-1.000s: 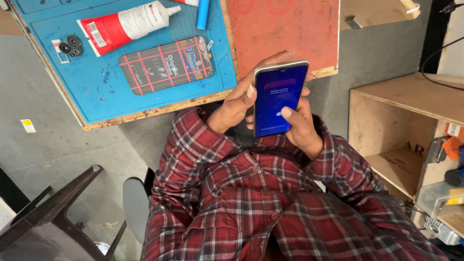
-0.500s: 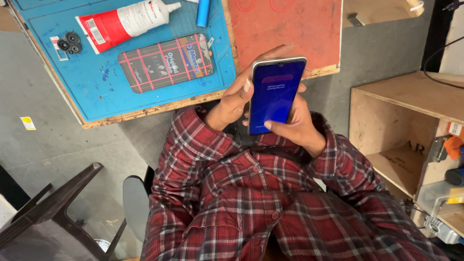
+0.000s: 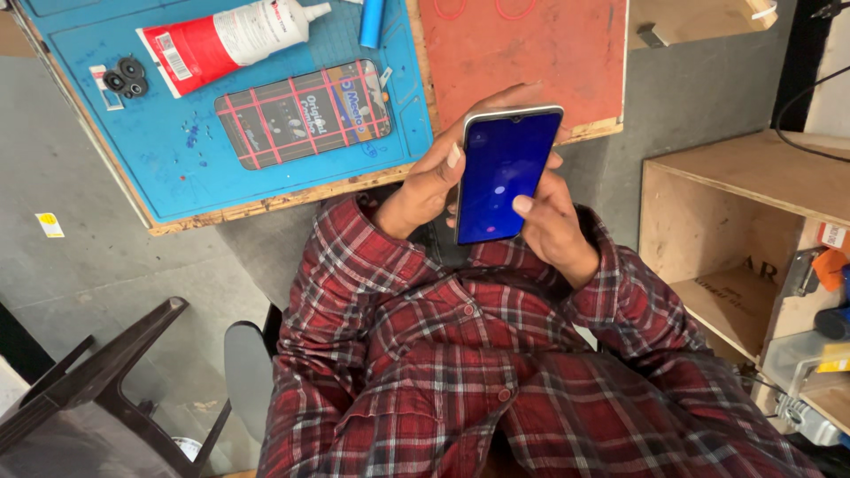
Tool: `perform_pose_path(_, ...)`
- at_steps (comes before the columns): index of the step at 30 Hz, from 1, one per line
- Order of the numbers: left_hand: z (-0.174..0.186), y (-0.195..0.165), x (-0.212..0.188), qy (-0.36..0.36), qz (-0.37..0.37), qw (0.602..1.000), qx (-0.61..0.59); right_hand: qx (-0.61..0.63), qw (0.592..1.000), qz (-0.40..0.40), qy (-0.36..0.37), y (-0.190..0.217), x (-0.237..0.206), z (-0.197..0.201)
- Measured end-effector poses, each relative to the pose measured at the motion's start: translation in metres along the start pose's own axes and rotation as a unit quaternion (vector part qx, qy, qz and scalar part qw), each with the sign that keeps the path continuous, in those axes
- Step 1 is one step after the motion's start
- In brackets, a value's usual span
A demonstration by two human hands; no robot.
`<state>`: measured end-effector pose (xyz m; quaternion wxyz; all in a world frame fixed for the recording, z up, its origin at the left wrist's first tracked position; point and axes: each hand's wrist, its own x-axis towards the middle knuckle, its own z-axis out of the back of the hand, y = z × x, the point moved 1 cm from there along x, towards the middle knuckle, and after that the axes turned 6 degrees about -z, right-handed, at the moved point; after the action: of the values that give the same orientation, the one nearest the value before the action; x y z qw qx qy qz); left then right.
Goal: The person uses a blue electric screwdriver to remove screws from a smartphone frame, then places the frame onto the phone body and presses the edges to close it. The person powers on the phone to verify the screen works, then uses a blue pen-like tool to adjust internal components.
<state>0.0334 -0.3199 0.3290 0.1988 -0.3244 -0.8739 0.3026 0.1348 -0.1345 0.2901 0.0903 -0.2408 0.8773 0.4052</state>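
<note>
I hold a smartphone point(image 3: 503, 174) upright in front of my chest, its screen lit deep blue. My left hand point(image 3: 431, 177) grips its left edge, thumb resting on the side of the screen. My right hand point(image 3: 553, 221) cups the lower right of the phone, with its thumb touching the screen near the bottom right. Both sleeves are red plaid. The phone hangs just off the near edge of the workbench point(image 3: 266, 205).
On the blue mat point(image 3: 177, 150) lie a phone back cover with pink grid lines point(image 3: 305, 112), a red and white glue tube point(image 3: 226, 40), a small camera module point(image 3: 124, 78) and a blue pen-like tool point(image 3: 372, 22). A red mat point(image 3: 522, 53) lies beside it. A wooden shelf point(image 3: 744, 230) stands at right, a dark stool point(image 3: 88, 398) at lower left.
The phone screen has gone from a lighter page with text to plain deep blue. My hands and the phone have stayed roughly in place.
</note>
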Motion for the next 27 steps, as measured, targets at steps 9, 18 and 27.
perform_pose_path(9,0.001,-0.012,-0.003,0.007,0.02,0.998,0.056,-0.058,0.997,-0.001,0.06,0.017,0.006,-0.019)
perform_pose_path(18,-0.002,-0.005,0.002,0.014,0.004,0.999,0.037,-0.009,1.0,-0.002,-0.017,0.01,0.007,-0.016)
perform_pose_path(27,-0.007,-0.005,0.001,0.047,0.012,0.994,0.099,0.006,0.993,0.056,-0.106,-0.011,0.007,0.01)
